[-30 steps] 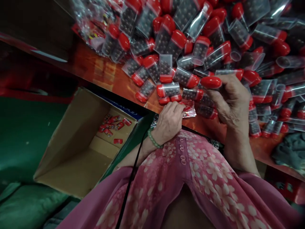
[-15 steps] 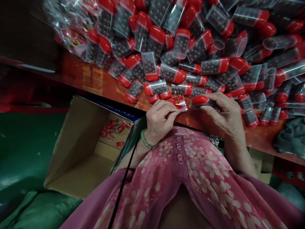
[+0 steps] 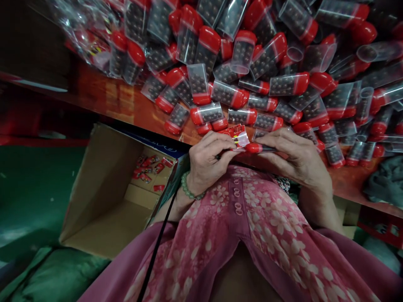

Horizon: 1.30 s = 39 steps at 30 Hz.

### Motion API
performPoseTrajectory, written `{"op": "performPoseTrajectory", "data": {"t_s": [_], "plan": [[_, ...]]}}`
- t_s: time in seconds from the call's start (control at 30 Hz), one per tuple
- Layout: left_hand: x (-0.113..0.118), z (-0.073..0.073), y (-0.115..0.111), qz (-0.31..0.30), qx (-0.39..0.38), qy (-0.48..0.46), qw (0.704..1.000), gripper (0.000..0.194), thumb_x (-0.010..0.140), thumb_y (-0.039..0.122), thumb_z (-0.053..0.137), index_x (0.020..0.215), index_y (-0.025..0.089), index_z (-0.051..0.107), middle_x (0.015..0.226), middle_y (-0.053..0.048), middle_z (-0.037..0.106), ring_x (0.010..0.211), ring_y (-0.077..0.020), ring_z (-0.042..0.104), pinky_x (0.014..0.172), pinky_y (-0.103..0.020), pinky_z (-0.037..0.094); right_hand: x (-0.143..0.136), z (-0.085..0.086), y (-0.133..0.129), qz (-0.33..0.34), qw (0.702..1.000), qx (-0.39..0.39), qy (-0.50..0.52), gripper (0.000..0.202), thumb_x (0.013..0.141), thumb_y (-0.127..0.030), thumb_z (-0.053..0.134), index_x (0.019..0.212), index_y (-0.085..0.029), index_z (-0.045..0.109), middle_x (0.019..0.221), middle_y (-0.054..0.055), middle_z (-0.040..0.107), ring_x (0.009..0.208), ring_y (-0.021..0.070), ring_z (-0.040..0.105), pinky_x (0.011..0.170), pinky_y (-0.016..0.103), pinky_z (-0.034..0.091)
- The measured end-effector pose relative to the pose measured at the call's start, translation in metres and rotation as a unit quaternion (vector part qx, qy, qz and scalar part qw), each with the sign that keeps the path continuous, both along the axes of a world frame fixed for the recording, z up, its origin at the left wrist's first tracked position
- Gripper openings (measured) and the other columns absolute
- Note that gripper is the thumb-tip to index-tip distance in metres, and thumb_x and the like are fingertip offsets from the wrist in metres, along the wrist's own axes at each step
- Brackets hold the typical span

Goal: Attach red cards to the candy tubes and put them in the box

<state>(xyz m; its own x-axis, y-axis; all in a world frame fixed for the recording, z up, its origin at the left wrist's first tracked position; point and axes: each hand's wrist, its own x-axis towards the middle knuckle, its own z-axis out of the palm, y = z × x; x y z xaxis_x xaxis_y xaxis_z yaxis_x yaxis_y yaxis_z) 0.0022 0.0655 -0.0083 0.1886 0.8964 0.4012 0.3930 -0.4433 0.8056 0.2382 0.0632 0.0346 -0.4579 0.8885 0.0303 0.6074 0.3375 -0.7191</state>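
My left hand (image 3: 211,159) is closed in a pinch on a small red printed plastic wrapper (image 3: 237,135) at the table's near edge. My right hand (image 3: 288,155) grips a clear tube with a red cap (image 3: 254,147), filled with dark beads. The tube lies sideways, its red end against the near side of the wrapper, by my left fingertips. Whether that end is inside the wrapper, I cannot tell. Just beyond both hands spreads a heap of similar bead-filled tubes (image 3: 226,93) with red caps.
A cardboard box (image 3: 91,201) stands open at the left below the table, with several red wrapped packets (image 3: 145,173) inside. Clear and red wrappers (image 3: 94,46) are piled at the table's far left. A dark cloth (image 3: 385,180) lies at the right edge of the orange-brown table (image 3: 116,100).
My right hand has turned the tube and brought its red end left, up to the wrapper. My left hand has stayed nearly in place with the wrapper.
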Motion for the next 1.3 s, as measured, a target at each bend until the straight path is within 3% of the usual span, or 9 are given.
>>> {"op": "performPoseTrajectory", "data": {"t_s": [0.2, 0.4, 0.53, 0.9, 1.1, 1.3], "plan": [[-0.004, 0.002, -0.001, -0.033, -0.009, 0.026, 0.999, 0.011, 0.089, 0.023, 0.081, 0.084, 0.016, 0.073, 0.087, -0.002, 0.078, 0.081, -0.0116, 0.073, 0.074, -0.024, 0.058, 0.005, 0.006, 0.007, 0.069, 0.994, 0.004, -0.087, 0.026, 0.104, -0.037, 0.060, 0.120, -0.023, 0.075, 0.103, 0.008, 0.077, 0.093, 0.0229, 0.073, 0.081, 0.037, 0.061], [-0.007, 0.001, 0.000, -0.030, -0.042, 0.016, 0.999, 0.011, 0.089, 0.026, 0.080, 0.085, 0.017, 0.075, 0.087, -0.001, 0.078, 0.081, -0.0117, 0.074, 0.074, -0.024, 0.059, 0.021, 0.025, 0.015, 0.024, 0.997, -0.047, -0.061, 0.028, 0.103, -0.043, 0.060, 0.124, -0.031, 0.074, 0.103, 0.006, 0.078, 0.086, 0.0242, 0.074, 0.075, 0.038, 0.059], [-0.009, -0.001, 0.001, -0.051, -0.050, 0.017, 0.997, 0.011, 0.088, 0.026, 0.081, 0.087, 0.017, 0.075, 0.090, -0.003, 0.079, 0.084, -0.0126, 0.074, 0.075, -0.024, 0.060, 0.017, 0.035, 0.019, 0.061, 0.995, -0.043, -0.070, 0.028, 0.105, -0.043, 0.055, 0.122, -0.032, 0.074, 0.103, 0.005, 0.077, 0.089, 0.0250, 0.074, 0.076, 0.038, 0.059], [-0.006, 0.002, -0.003, -0.119, -0.037, 0.055, 0.991, 0.009, 0.094, 0.025, 0.075, 0.091, 0.017, 0.073, 0.093, -0.003, 0.078, 0.087, -0.0123, 0.074, 0.079, -0.024, 0.060, -0.011, 0.030, 0.025, 0.177, 0.964, -0.014, -0.197, 0.025, 0.105, -0.027, 0.051, 0.105, -0.019, 0.075, 0.100, 0.010, 0.075, 0.087, 0.0220, 0.070, 0.070, 0.033, 0.054], [-0.010, 0.000, -0.003, -0.136, -0.071, 0.022, 0.988, 0.016, 0.095, 0.026, 0.073, 0.107, 0.016, 0.076, 0.107, -0.008, 0.081, 0.098, -0.0148, 0.077, 0.087, -0.026, 0.063, -0.009, 0.023, 0.029, 0.161, 0.980, -0.073, -0.088, 0.027, 0.105, -0.031, 0.055, 0.123, -0.023, 0.074, 0.114, 0.010, 0.077, 0.099, 0.0234, 0.074, 0.081, 0.036, 0.060], [-0.014, 0.003, 0.005, -0.195, -0.181, -0.016, 0.964, 0.020, 0.096, 0.034, 0.073, 0.101, 0.016, 0.080, 0.096, -0.005, 0.083, 0.084, -0.0138, 0.078, 0.078, -0.021, 0.061, -0.008, 0.010, 0.029, 0.150, 0.972, -0.167, 0.071, 0.026, 0.102, -0.032, 0.063, 0.125, -0.027, 0.075, 0.117, 0.005, 0.081, 0.103, 0.0208, 0.077, 0.091, 0.035, 0.062]]}}
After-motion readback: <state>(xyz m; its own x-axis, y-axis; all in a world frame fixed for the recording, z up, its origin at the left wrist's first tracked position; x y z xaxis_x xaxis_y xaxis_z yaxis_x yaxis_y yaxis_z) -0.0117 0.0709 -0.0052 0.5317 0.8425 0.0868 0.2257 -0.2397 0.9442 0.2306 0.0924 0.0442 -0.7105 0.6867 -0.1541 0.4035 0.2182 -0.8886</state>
